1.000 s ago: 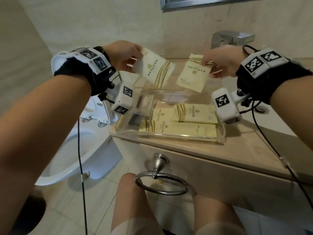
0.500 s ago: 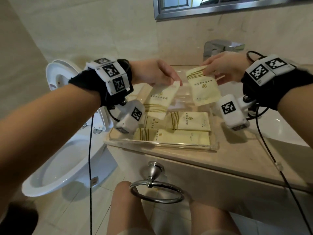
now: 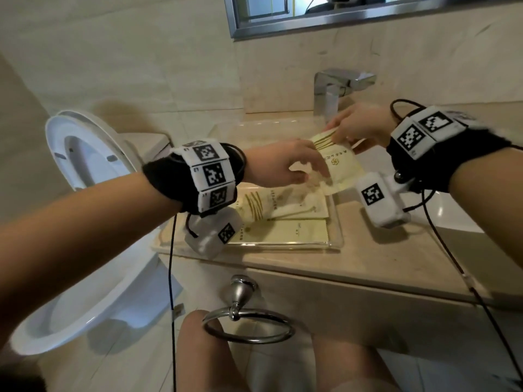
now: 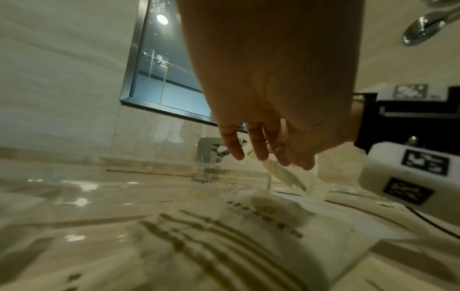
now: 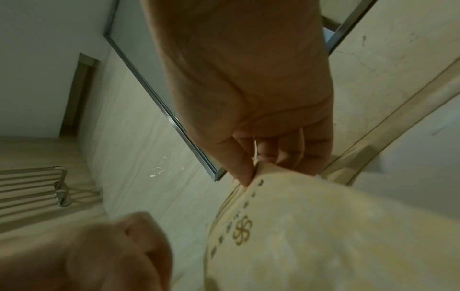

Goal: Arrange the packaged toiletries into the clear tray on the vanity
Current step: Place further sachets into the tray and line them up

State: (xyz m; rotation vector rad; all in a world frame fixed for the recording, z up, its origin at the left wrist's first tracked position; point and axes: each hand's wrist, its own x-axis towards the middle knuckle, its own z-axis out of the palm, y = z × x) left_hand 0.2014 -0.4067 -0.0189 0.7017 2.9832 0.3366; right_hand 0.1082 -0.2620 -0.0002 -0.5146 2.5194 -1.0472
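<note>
Two hands are over the clear tray on the table, in the middle of the head view. The right hand pinches the top edge of a cream packet. In the right wrist view its thumb and fingers squeeze the packet's edge, so this grip is grasping the packet. The packet hangs down from the grip, tilted, with its low end over the back right part of the tray.

The packet has gold lines near the top, a small gold flower mark and a row of tiny letters. The letters are too small to read.

The left hand is just to the left of that packet. Its fingers are straight and loose, so this grip is released and holds nothing. The fingertips are at the packet's left side; I cannot tell if they touch it.

More cream packets with the same gold lines lie flat in the tray, under the left hand.
</note>
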